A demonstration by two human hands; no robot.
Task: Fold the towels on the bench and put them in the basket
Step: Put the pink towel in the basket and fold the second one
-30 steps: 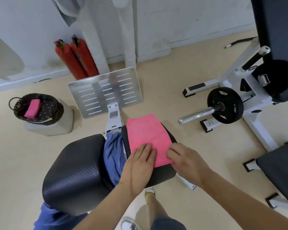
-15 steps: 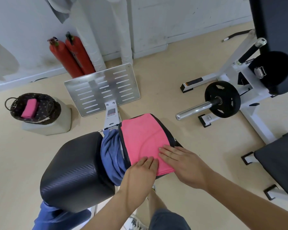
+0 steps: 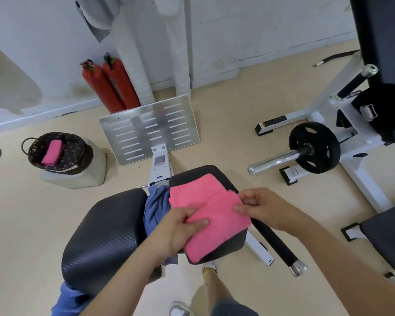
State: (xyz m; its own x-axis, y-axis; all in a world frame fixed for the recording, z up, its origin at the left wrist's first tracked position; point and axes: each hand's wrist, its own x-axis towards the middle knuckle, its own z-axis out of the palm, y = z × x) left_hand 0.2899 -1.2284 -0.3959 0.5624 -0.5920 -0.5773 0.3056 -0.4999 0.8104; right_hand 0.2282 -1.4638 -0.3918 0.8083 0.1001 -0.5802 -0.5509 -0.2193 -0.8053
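Observation:
A pink towel (image 3: 211,215) lies on the black bench pad (image 3: 192,175), partly doubled over across its middle. My left hand (image 3: 180,226) pinches its near left edge with thumb on top. My right hand (image 3: 260,208) pinches its right edge and lifts that side a little. A blue towel (image 3: 156,206) hangs crumpled in the gap between this pad and the larger black seat pad (image 3: 105,233). The dark woven basket (image 3: 78,156) stands on the floor at the left on a white block, holding a folded pink towel (image 3: 53,152).
A slotted metal footplate (image 3: 151,128) stands beyond the bench, with two red cylinders (image 3: 110,87) against the wall behind it. A weight plate on a chrome bar (image 3: 312,148) and a white machine frame fill the right. My legs and shoes are below the bench.
Both hands went from pressing flat on the pink towel to pinching its edges. The towel's near part has been lifted and turned toward the right.

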